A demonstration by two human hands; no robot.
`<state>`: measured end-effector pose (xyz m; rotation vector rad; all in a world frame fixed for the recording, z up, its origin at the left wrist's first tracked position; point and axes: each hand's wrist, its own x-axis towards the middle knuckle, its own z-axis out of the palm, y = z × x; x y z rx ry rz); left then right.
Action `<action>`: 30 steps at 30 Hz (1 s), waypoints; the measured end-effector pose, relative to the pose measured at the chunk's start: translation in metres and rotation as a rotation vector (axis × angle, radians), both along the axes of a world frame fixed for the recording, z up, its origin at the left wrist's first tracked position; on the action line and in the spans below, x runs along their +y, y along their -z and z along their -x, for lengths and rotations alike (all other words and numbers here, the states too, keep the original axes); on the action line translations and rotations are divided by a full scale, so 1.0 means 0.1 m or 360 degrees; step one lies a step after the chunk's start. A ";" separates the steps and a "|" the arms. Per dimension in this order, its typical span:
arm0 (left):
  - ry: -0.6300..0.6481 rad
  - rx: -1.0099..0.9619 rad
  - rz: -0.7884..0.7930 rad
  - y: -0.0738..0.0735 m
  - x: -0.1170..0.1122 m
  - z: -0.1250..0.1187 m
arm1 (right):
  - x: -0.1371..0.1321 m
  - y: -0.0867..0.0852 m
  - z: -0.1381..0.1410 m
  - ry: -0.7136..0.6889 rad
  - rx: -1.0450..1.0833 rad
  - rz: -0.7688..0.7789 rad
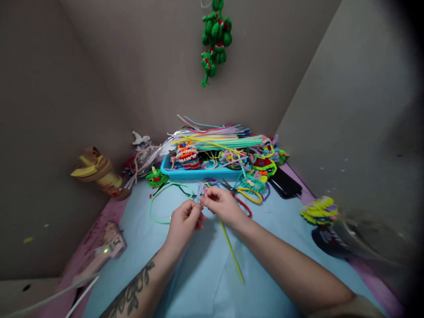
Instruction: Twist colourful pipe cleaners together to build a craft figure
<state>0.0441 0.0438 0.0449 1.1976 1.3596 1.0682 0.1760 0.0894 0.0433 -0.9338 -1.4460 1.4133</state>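
My left hand [186, 216] and my right hand [222, 205] meet over the middle of the table, fingertips pinched close together. Between them is a small bent pink-lilac pipe cleaner [201, 191], partly hidden by the fingers. A yellow-green pipe cleaner [232, 251] slants toward me from beneath my right hand; whether it is held, I cannot tell. Just beyond my right hand lie scissors with yellow and red handles [250, 195]. To the left of my left hand, a mint-green pipe cleaner [151, 207] curves in a loop on the blue cover.
A blue tray [205, 175] at the back holds pipe cleaner pieces under a heap of long stems [228, 140]. A green figure [157, 177], a black phone-like object [285, 183], a cup [334, 238] and a power strip [111, 247] surround the work area. Green figures [217, 39] hang above.
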 end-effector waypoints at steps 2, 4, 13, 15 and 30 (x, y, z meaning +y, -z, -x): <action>-0.0074 -0.0074 -0.0016 0.02 0.01 0.00 | -0.01 0.00 0.00 -0.0034 0.0110 0.0042; -0.0148 -0.0036 -0.0063 0.02 0.03 0.02 | 0.01 0.00 -0.01 0.0004 0.0301 0.0128; -0.0137 -0.0095 0.0120 0.07 0.06 -0.01 | 0.02 0.05 0.00 0.0194 0.0216 0.0058; -0.0070 -0.0201 0.0179 0.11 0.05 -0.05 | 0.00 0.09 0.02 0.0196 0.0122 -0.0034; 0.0132 0.0209 -0.0064 0.16 -0.02 -0.10 | -0.02 0.10 0.05 -0.0040 -0.0042 0.0001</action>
